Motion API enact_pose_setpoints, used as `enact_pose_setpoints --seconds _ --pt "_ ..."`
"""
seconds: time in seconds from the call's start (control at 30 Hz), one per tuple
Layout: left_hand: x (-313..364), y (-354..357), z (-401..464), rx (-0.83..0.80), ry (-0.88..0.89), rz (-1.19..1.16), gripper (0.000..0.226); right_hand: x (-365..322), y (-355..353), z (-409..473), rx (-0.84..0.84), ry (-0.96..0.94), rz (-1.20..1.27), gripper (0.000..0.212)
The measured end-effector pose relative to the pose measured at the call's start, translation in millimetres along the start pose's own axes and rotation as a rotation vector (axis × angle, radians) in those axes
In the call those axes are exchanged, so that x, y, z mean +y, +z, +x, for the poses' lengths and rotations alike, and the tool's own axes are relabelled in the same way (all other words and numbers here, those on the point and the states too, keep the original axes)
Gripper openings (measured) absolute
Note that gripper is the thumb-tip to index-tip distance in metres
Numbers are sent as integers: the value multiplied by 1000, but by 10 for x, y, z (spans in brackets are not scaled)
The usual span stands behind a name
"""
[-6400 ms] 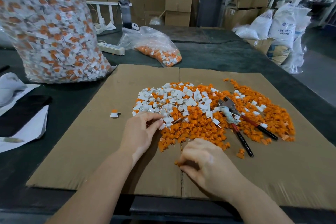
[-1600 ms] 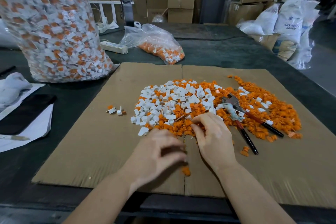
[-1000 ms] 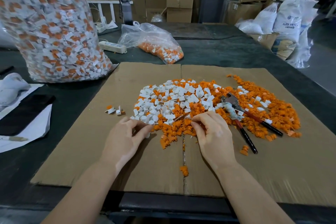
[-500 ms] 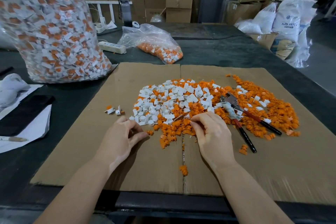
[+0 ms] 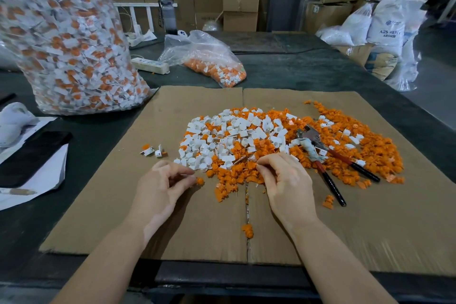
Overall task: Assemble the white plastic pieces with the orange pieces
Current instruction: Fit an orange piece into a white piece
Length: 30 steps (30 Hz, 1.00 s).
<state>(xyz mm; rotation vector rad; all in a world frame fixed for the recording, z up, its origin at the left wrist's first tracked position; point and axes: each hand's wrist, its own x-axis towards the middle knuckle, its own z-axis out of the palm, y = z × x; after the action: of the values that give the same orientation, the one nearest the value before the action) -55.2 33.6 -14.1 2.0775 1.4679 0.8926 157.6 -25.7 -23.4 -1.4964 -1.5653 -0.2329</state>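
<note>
A heap of white plastic pieces (image 5: 229, 136) lies mixed into a wider spread of orange pieces (image 5: 370, 153) on a cardboard sheet (image 5: 370, 229). My left hand (image 5: 165, 187) hovers at the heap's near-left edge with its fingers curled. Its thumb meets the fingertips on what looks like a small white piece. An orange piece (image 5: 200, 181) lies at its fingertip. My right hand (image 5: 286, 182) is at the heap's near edge and pinches at an orange piece among the pile. A few joined white-and-orange pieces (image 5: 153, 150) lie apart on the left.
Red-and-black-handled pliers (image 5: 323, 160) lie on the orange pieces to the right of my right hand. A big clear bag of finished pieces (image 5: 64, 44) stands at the far left. A smaller bag (image 5: 209, 59) and a power strip (image 5: 150, 64) lie behind. A phone (image 5: 32, 155) rests on paper.
My left hand has drawn back from the white heap and curled its fingers shut. My right hand has stayed at the orange pile's near edge.
</note>
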Motion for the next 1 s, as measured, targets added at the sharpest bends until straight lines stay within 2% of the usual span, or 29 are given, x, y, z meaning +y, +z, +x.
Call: enact_pose_setpoints --seconds 0.13,0.27,0.3,0.4,0.53,0.7,0.87,1.0 --pt "138 129 58 64 -15 -83 6 -2 -10 0 7 5 23 10" --pt "373 308 147 39 -20 -213 33 -4 -23 1 6 45 50 10" --pt "432 358 170 13 -27 -238 33 -7 -28 5 5 62 61 10" --pt "582 500 205 -52 -50 -333 9 -23 -48 10 10 118 85 8" --pt "635 631 207 -53 -46 -392 13 -24 -48 19 -7 199 120 6" --pt "567 689 186 1 95 -277 21 -9 -24 20 -16 191 77 5" --pt "580 699 171 60 156 -285 18 -1 -8 15 2 157 36 4" --pt "569 745 151 3 236 -122 22 2 -6 11 14 153 27 4"
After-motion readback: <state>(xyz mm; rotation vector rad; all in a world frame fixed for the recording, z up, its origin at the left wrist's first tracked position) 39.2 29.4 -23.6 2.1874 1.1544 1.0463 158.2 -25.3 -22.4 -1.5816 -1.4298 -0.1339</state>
